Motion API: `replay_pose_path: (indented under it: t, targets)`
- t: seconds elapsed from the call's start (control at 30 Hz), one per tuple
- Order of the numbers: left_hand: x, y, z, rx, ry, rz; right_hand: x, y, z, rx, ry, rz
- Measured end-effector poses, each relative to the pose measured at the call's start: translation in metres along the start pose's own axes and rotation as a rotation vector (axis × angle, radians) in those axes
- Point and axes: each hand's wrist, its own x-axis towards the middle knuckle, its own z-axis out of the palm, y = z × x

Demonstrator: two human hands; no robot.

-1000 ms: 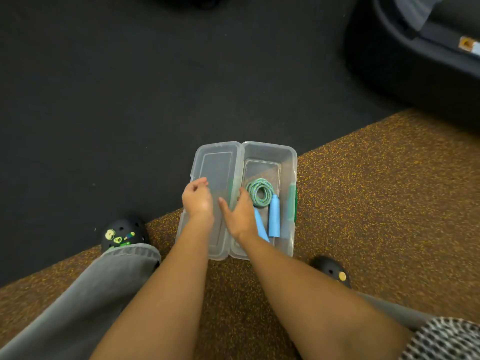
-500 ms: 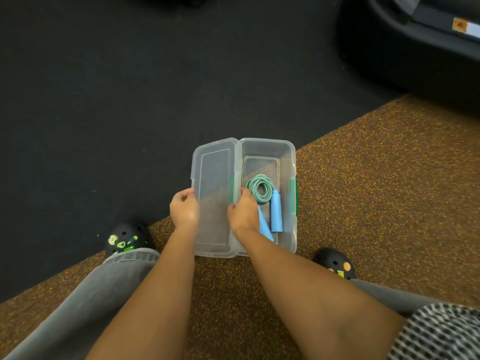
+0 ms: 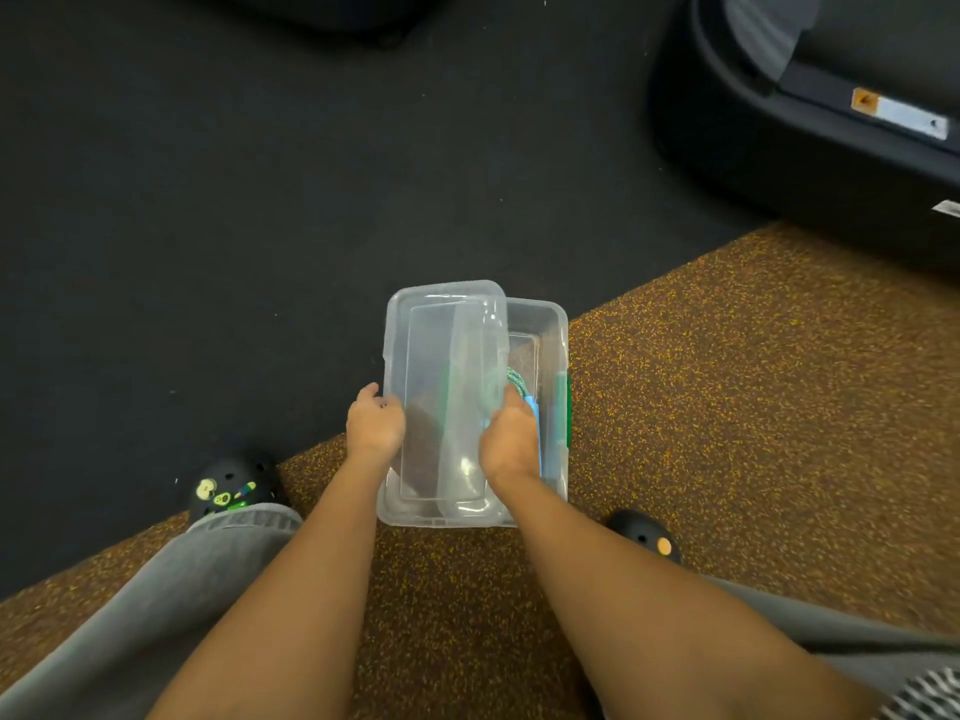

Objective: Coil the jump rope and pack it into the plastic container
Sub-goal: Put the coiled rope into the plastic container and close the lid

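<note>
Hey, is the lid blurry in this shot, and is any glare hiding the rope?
Head view: the lid is smeared by motion, its right edge ghosted. Head view: small glare spots sit at its near end, not over the rope, which shows only partly past the plastic. Head view: the floor is sharp.

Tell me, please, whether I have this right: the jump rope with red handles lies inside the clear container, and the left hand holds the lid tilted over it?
Not quite: the handles are blue, not red. The head view shows the jump rope with blue handles inside the clear container, and the left hand holds the lid tilted over it.
</note>
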Motion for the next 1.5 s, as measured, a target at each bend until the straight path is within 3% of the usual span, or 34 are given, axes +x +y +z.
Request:
replay_pose_path:
  t: [0.17,0.37,0.77,1.03,1.3,1.5]
  targets:
    - [-0.013,0.012,0.02,0.008,0.026,0.173,0.002,0.022,-0.024,0.013,0.1,0.001]
    - [-0.022,0.007,0.046,0.108,-0.034,0.301,0.01,0.045,-0.045,-0.078,0.068,0.023]
    - [-0.019,-0.005,0.049,0.21,-0.067,0.338,0.014,0.061,-0.034,-0.079,-0.041,0.108]
    - [-0.016,-0.008,0.057,0.194,-0.078,0.264,0.031,0.067,-0.036,0.088,-0.057,0.184]
    - [-0.011,-0.011,0.059,0.011,-0.069,0.129,0.038,0.072,-0.04,0.192,-0.071,0.239]
    - [-0.002,-0.008,0.057,-0.067,-0.124,-0.053,0.041,0.076,-0.048,0.478,-0.175,0.464]
